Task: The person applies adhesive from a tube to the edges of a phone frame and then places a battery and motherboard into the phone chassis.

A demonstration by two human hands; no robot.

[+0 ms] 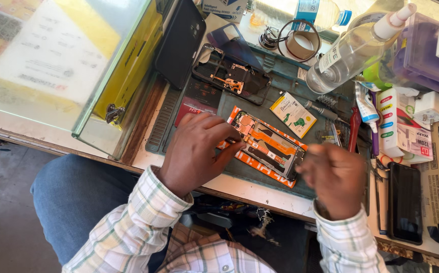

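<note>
An opened phone (270, 146) with an orange frame and bare circuitry lies on a grey-green work mat (229, 101). My left hand (199, 149) rests on the phone's upper left corner, fingers curled against it. My right hand (333, 177) hovers at the phone's right end, blurred, fingers closed; I cannot tell if it pinches anything. A removed black back part (232, 76) with a small board lies on the mat behind the phone.
A glass display case (68, 65) stands at the left. A clear spray bottle (353, 50), a tape roll (300, 45), a tube, small boxes (404, 126) and tools crowd the right side. A dark phone (405, 202) lies near the right edge.
</note>
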